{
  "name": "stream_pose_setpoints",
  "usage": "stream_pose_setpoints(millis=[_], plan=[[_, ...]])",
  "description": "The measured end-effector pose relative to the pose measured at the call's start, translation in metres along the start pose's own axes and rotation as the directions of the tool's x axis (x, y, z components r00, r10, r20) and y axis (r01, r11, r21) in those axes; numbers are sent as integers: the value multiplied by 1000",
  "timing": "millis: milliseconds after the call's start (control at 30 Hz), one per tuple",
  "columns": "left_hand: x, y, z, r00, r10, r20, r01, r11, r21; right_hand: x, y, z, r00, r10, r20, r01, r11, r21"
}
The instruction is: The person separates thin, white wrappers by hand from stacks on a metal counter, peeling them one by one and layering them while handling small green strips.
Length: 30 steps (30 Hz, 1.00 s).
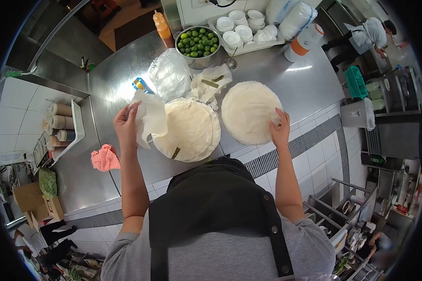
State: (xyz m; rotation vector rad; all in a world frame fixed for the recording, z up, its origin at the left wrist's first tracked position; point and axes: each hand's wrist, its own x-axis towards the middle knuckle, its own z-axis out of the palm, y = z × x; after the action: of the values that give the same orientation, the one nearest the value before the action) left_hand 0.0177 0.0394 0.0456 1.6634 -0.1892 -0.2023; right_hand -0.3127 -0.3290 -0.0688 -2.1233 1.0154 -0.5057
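My left hand [125,122] is closed, pinching a thin, translucent white sheet [150,117] that hangs beside the left stack of thin round dough sheets [187,129]. A small dark green strip [176,152] lies near that stack's front edge. To its right lies a second pale round stack of dough sheets [249,112]. At this stack's right edge my right hand [280,129] has its thumb and fingers pinched on the rim of the top sheet. Behind the stacks lies crumpled white sheeting [204,91] with green strips on it.
At the back are a clear plastic bag [170,75], a bowl of limes [197,55], an orange sauce bottle [163,29] and a tray of small white dishes [243,49]. A pink cloth [105,158] lies left on the steel counter [309,89]. Other people stand farther off.
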Motion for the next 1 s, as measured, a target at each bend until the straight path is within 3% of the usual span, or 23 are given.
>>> stream_pose_setpoints(millis=[67, 200, 267, 400, 533, 567, 667, 800, 867, 1000], plan=[[0, -3, 4, 1000, 5, 21, -5, 1000, -5, 5, -5, 3, 968, -236, -84, 222, 964, -147], [-1, -4, 12, 999, -7, 49, 8, 1000, -18, 18, -63, -8, 978, -209, 26, 210, 977, -29], [-1, -6, 15, 998, -15, 60, 17, 1000, -22, 20, -102, -9, 943, -310, 122, 306, 951, 48], [1, -12, 18, 997, -19, 79, 22, 999, -32, 20, -163, -7, 910, -395, 126, 379, 916, 135], [2, -12, 20, 998, -6, 69, 11, 998, -65, 17, -196, -26, 934, -351, 60, 304, 873, 382], [3, -11, 20, 998, -8, 60, 11, 999, -49, 14, -195, -31, 951, -305, 43, 251, 847, 469], [3, -13, 19, 998, -14, 55, 16, 999, -36, 2, -173, -38, 961, -268, -62, 268, 860, 433], [5, -18, 21, 997, -12, 73, 16, 999, -46, -2, -76, -23, 991, -136, -16, 131, 914, 384], [5, -18, 25, 996, -18, 86, 22, 999, -49, -2, -20, -9, 987, -133, 91, 118, 981, 152], [6, -6, 36, 993, -24, 116, 27, 999, -28, 3, 4, 1, 988, -89, 126, 78, 993, 86]])
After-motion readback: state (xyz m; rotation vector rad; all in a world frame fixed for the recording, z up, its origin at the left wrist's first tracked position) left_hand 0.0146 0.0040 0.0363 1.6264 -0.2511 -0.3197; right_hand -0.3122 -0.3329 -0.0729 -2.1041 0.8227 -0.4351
